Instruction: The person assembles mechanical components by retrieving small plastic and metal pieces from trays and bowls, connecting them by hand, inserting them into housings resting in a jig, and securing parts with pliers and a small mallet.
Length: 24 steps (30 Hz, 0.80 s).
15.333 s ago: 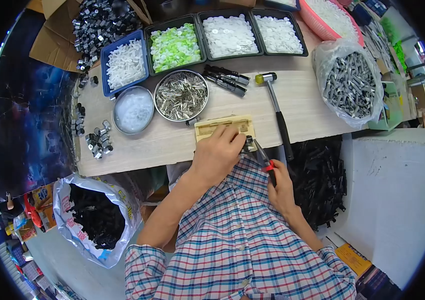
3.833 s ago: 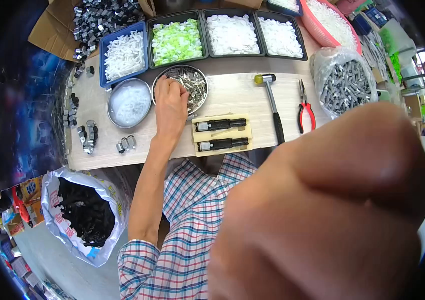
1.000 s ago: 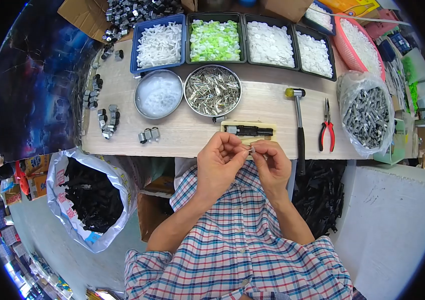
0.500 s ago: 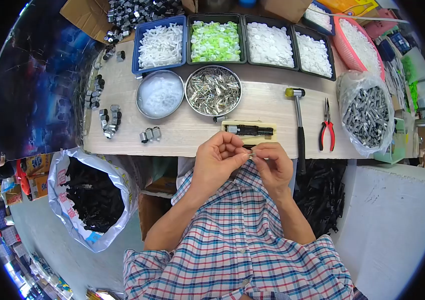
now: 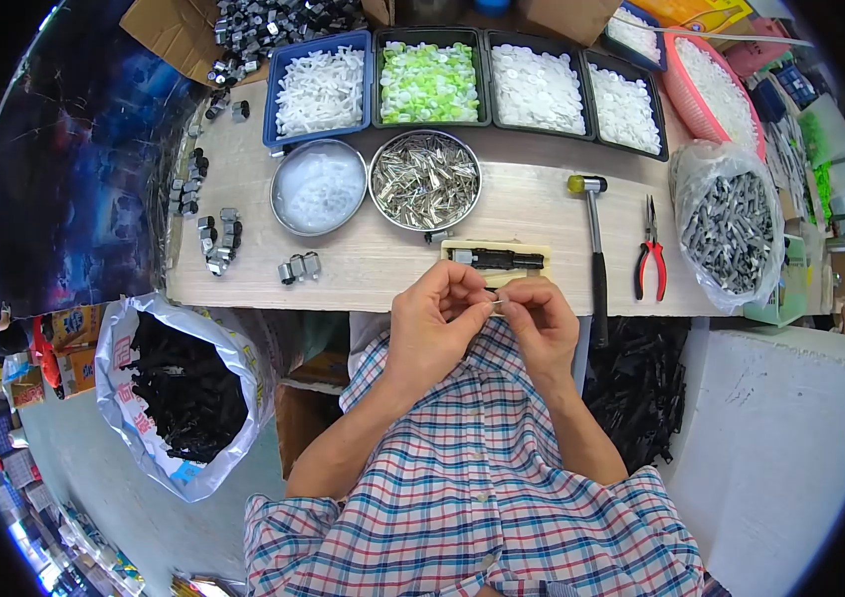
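Observation:
Both hands meet at the table's front edge, close to my shirt. My left hand (image 5: pixel 429 323) is closed in a pinch, its thumb and forefinger pressed together. Facing it, my right hand (image 5: pixel 542 323) pinches too. Between the fingertips shows a small, thin shiny piece (image 5: pixel 498 302), too small to name and partly hidden by the fingers. Just beyond the hands lies a cream-coloured block (image 5: pixel 534 277) with a black cylindrical part (image 5: pixel 502 260) lying in it. Past that stands a round metal bowl (image 5: pixel 478 200) of small shiny metal pieces.
A hammer (image 5: pixel 596 249) and red-handled pliers (image 5: pixel 650 261) lie at right, beside a clear bag (image 5: pixel 686 189) of metal parts. Trays (image 5: pixel 379 99) of white and green plastic pieces line the back. A bowl (image 5: pixel 319 189) of white stuff and a sack (image 5: pixel 253 398) of black parts are left.
My fingertips have shifted slightly, and the thin shiny piece between them shows a little more. Everything on the table stays where it was.

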Tool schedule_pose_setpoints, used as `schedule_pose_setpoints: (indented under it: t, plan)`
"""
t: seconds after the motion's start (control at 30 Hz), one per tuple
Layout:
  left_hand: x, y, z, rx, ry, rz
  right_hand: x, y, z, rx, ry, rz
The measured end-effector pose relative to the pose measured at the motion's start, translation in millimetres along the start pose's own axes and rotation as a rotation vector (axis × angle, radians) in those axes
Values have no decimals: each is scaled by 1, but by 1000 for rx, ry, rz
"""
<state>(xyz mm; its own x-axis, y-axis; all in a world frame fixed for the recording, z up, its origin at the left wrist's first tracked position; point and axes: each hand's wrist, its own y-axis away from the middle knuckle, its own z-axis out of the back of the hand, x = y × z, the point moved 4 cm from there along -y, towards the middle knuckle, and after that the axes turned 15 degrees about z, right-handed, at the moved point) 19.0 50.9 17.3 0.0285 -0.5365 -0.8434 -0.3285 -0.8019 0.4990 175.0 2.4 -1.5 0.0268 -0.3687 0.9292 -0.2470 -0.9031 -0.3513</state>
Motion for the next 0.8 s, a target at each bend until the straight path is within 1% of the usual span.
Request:
schedule_pose_setpoints:
  t: [0.1,0.2,0.27,0.4,0.5,0.57,0.67,0.7,0.77,0.8]
  plan:
    - [1,-1,-1,-7,5,4,2,-2,-1,-11,-45,-40]
    - [-1,0,-3,-20,31,0,3,-4,-1,-17,-73,-31]
    - [0,0,-4,-24,80,-6,2,-6,-1,-14,-80,-22]
    - [0,0,-3,-30,56,-30,0,-7,-2,-10,-56,47]
    - [1,1,-4,-58,-24,-70,11,-12,-2,217,361,316]
    - [-1,1,-4,-73,-102,-102,15,-13,-5,224,413,364]
    - [7,-3,0,70,232,98,20,-13,-10,289,512,443]
    - [9,-4,3,74,261,120,22,-13,-11,321,548,470]
    - [15,-6,6,83,318,165,25,-14,-14,371,513,414]
    - [14,-5,8,70,276,157,26,-14,-14,396,496,385]
